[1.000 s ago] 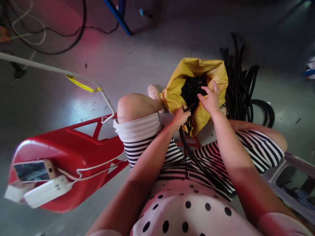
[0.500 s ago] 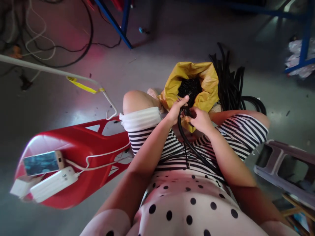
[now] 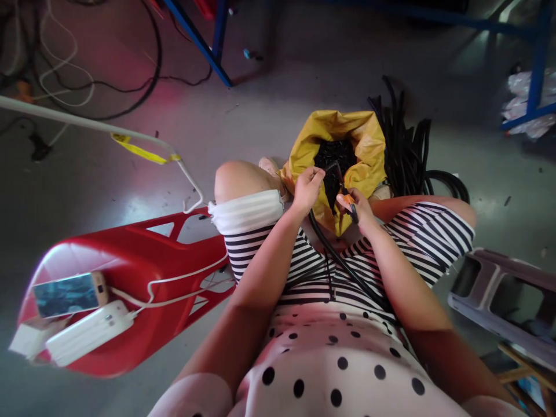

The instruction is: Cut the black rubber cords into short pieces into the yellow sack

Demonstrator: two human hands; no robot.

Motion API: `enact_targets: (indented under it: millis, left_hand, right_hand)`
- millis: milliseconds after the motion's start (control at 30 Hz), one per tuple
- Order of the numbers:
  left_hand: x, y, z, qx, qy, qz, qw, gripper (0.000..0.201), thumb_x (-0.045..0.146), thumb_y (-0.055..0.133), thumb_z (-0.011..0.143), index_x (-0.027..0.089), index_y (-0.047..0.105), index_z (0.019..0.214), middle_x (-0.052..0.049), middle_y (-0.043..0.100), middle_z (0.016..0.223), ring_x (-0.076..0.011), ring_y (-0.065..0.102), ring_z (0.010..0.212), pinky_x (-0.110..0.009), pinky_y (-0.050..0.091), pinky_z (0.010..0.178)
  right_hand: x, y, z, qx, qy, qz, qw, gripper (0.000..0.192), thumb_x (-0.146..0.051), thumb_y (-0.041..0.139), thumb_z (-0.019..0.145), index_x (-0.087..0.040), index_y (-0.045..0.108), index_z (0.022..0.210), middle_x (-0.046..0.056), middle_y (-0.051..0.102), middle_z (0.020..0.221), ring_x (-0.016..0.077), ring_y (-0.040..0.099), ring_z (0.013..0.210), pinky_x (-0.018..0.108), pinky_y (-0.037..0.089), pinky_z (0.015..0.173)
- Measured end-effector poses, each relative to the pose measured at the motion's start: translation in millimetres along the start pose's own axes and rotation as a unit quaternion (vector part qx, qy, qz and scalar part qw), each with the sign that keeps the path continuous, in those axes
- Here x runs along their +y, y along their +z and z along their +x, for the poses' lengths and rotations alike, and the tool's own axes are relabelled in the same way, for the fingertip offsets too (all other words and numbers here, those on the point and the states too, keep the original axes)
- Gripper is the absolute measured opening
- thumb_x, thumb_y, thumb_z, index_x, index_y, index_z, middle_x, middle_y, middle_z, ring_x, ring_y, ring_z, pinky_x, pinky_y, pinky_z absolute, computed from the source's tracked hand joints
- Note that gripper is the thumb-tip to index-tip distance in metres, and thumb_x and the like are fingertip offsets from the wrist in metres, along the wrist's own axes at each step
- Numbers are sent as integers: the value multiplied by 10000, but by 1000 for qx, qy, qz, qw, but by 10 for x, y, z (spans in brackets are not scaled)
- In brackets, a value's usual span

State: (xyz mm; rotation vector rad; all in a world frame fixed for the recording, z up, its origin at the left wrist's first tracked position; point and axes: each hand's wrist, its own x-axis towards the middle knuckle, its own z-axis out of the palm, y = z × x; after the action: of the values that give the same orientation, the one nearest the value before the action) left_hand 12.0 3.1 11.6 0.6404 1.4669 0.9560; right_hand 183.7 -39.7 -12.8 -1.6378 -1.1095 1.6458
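Between my knees stands a yellow bag (image 3: 304, 147), its mouth folded open around many small black pieces (image 3: 332, 152). My left hand (image 3: 309, 186) is closed on a black corrugated tube (image 3: 332, 250), which trails down across my lap to the right. A short dark end sticks out past its fingertips, over the bag. In my right hand (image 3: 361, 209) is a pair of scissors (image 3: 348, 200) with orange and black handles, pointing up and left over the bag. The scissors are apart from my left hand.
Long black tubes (image 3: 402, 145) lie on the floor right of the bag. At left a red stool (image 3: 143, 243) carries a phone (image 3: 72, 294) and a white power bank (image 3: 89, 333). A grey plastic stool (image 3: 482, 289) stands at right. Blue metal legs (image 3: 200, 43) rise beyond.
My hands were close together at the tube and have moved apart. The right hand with the scissors shifted right and slightly down; the left hand shifted slightly left.
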Motion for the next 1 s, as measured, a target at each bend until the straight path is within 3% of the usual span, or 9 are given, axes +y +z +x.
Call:
enact_targets:
  millis: [233,533,800,1000]
  left_hand:
    - [-102,-5,79,-24,77,64,995,114,270,770,944,184,723,886,5,647,746,-143,637,800,-215,471,726]
    - [-21,-15,38,-28,103,92,990,43,203,806,898,179,773,909,-61,800,967,-194,731,996,-265,539,925]
    - [-30,-31,71,-42,110,103,988,44,206,800,895,182,772,918,-55,796,975,-196,721,994,-271,540,932]
    - [-51,-38,89,-63,109,150,981,85,160,746,903,180,762,822,-45,775,895,-187,677,909,-260,510,908]
  right_hand:
    - [18,-18,16,15,10,-1,1000,823,-901,917,562,-269,507,892,-56,520,781,145,486,706,281,428,642]
    - [0,-22,0,10,10,18,1000,828,-867,956,547,-259,511,892,-71,518,768,126,472,684,267,405,621]
    - [16,-8,7,-4,5,17,1000,848,-936,906,568,-271,491,889,-62,484,754,132,460,652,286,384,605]
    - [16,-38,12,-16,53,7,998,859,-945,929,519,-265,502,825,-53,517,698,144,514,624,296,412,590]
